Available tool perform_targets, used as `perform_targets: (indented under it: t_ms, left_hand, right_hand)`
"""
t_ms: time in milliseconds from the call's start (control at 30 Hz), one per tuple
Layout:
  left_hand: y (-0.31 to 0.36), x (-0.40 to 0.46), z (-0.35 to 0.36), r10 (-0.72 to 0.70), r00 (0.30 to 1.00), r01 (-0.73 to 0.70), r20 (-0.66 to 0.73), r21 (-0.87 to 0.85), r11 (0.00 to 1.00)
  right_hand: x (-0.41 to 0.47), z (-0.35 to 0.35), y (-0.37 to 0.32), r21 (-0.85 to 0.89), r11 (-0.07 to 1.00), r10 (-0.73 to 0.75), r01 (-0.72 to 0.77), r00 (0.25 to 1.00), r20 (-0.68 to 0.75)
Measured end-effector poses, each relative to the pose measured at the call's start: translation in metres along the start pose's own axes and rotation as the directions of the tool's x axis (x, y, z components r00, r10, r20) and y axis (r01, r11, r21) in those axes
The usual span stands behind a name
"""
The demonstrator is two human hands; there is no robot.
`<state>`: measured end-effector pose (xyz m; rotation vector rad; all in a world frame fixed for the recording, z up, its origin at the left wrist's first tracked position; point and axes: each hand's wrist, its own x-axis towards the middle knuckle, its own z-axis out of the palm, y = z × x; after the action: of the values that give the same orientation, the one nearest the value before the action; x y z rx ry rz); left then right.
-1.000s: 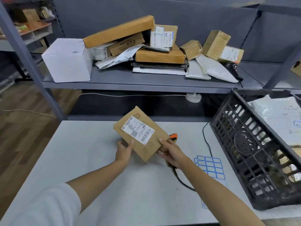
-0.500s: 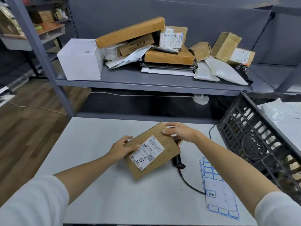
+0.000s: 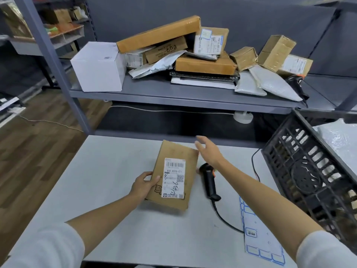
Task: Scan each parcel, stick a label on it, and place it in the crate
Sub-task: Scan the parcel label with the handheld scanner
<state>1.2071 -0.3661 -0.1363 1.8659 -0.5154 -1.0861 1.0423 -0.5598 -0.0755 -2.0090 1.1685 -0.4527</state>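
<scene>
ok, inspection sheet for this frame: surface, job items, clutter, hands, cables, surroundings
Surface: white table, parcel, scanner and label sheet on it.
Job's things: brown parcel, shipping label up; scanner lying right of it; label sheet at front right; black crate at right, white bags inside.
Clutter: nothing seen on the table.
Hands: left hand grips the parcel's left edge; right hand open, above the scanner.
Cables: scanner cable crosses the table; another by the crate.
Surroundings: shelf piled with parcels; wood floor at left.
</scene>
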Motion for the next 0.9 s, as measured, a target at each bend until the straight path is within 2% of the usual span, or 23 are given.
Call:
perform_targets:
  t_ms: [67,100,233,333,467,667,767,900]
  left_hand:
    - [0.001,0.002,0.004,-0.011,0.998,0.009,-0.068,-0.034,0.999]
    - [0.002,0.002,0.006,-0.012,0.995,0.008,-0.096,-0.046,0.999]
    - [0.002,0.000,0.016,-0.027,0.986,0.016,-0.164,-0.069,0.998]
    - [-0.001,-0.002,0.021,-0.037,0.982,0.024,-0.185,-0.076,0.997]
    - [-0.006,-0.003,0.025,-0.064,0.981,0.049,-0.185,-0.086,0.995]
    - [-0.010,-0.002,0.024,-0.061,0.982,0.045,-0.180,-0.091,0.995]
    - [-0.010,-0.001,0.025,-0.060,0.983,0.045,-0.174,-0.089,0.995]
    - [-0.007,-0.002,0.029,-0.046,0.984,0.031,-0.173,-0.086,0.996]
  right_hand:
    - [-0.005,0.007,0.025,0.094,0.986,0.147,-0.137,0.984,-0.103]
    - [-0.009,0.012,0.039,0.084,0.975,0.216,-0.207,0.971,-0.107]
    - [-0.029,0.038,0.085,-0.145,0.899,0.416,-0.413,0.909,-0.012]
    - [-0.041,0.051,0.096,-0.293,0.826,0.525,-0.482,0.846,0.089]
    - [-0.050,0.063,0.102,-0.304,0.828,0.516,-0.472,0.853,0.081]
    - [-0.049,0.054,0.103,-0.123,0.845,0.531,-0.520,0.843,0.082]
    - [-0.050,0.047,0.092,0.058,0.821,0.560,-0.568,0.821,0.111]
    - [-0.052,0.038,0.073,0.286,0.791,0.537,-0.541,0.838,0.099]
